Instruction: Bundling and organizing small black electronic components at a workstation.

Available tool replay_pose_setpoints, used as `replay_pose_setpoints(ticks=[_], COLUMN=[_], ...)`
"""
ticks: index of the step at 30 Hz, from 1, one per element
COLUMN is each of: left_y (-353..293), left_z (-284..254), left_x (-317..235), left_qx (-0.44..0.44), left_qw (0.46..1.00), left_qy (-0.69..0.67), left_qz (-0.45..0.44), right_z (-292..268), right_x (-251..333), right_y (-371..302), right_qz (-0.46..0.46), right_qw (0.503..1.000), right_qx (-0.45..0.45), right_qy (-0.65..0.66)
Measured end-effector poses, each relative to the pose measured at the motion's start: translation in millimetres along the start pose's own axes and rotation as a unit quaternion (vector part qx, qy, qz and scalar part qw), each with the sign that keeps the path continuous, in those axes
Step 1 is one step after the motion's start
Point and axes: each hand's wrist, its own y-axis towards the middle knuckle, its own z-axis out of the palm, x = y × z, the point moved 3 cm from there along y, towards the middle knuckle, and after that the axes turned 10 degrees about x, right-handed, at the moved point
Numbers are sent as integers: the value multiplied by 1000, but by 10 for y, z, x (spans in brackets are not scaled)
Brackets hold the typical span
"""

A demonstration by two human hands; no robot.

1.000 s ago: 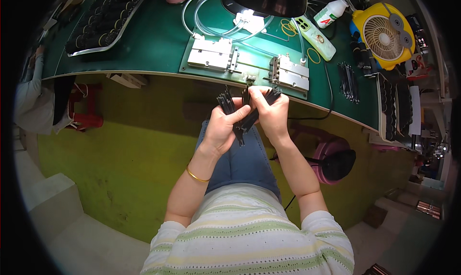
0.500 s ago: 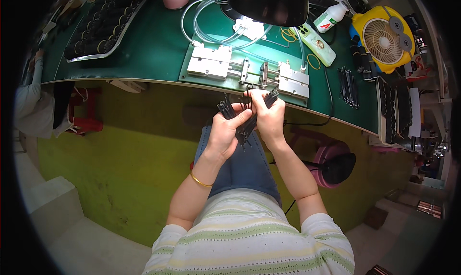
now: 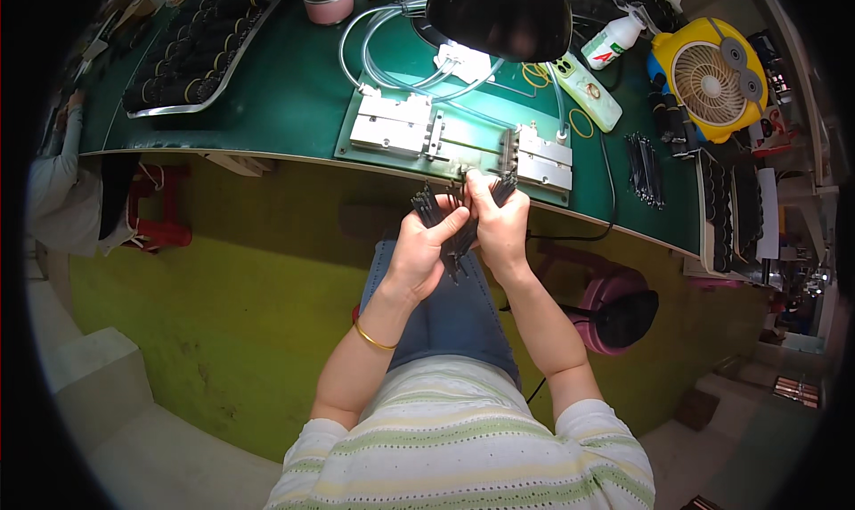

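My left hand [image 3: 417,253] is closed around a bundle of thin black rods [image 3: 428,208], just off the front edge of the green workbench [image 3: 258,122]. Beside it, my right hand [image 3: 502,230] grips a second bundle of similar rods [image 3: 505,189], its thumb and forefinger pinched near the bench edge. A few rods stand between the two hands; exactly which fingers hold them is hidden. Directly beyond my fingertips lies a metal clamping fixture on a plate, with a left block [image 3: 390,123] and a right block [image 3: 544,159]. Its two jaw plates stand apart.
A black lamp shade [image 3: 499,16] hangs over the fixture, near coiled clear tubes [image 3: 356,42]. To the right are a phone [image 3: 588,96], a white bottle [image 3: 614,40], a yellow fan [image 3: 712,78] and more black rods [image 3: 645,171]. A tray of black parts [image 3: 183,73] sits left.
The fixture's jaw plates have drawn apart, the left one leftward and the right one rightward. Both hands keep their bundles and have barely shifted.
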Motion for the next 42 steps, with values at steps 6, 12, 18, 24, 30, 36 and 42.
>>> replay_pose_setpoints(ticks=[6, 12, 18, 24, 30, 36, 42], left_y=[-20, -4, 18, 48, 33, 16, 22], left_z=[-43, -42, -46, -41, -12, 10, 7], left_x=[-3, -12, -18, -10, -42, -55, -57], left_qx=[-7, -28, -21, 0, -10, -5, -3], left_qw=[1000, 999, 1000, 1000, 1000, 1000, 999], left_qy=[8, 20, 15, 19, 18, 27, 36], left_qz=[9, 3, -5, -17, -1, -6, -3], right_z=[47, 45, 22, 29, 0, 49, 40], right_x=[27, 9, -27, -39, -10, 15, 19], right_y=[-55, -16, 14, 28, -10, -29, -32], right_qz=[-27, -47, -12, 20, 4, -53, -33], right_qw=[998, 997, 1000, 999, 1000, 999, 999], right_qx=[19, -10, -6, -8, 15, -6, -2], right_qy=[-59, -53, -19, 43, 12, -8, -37])
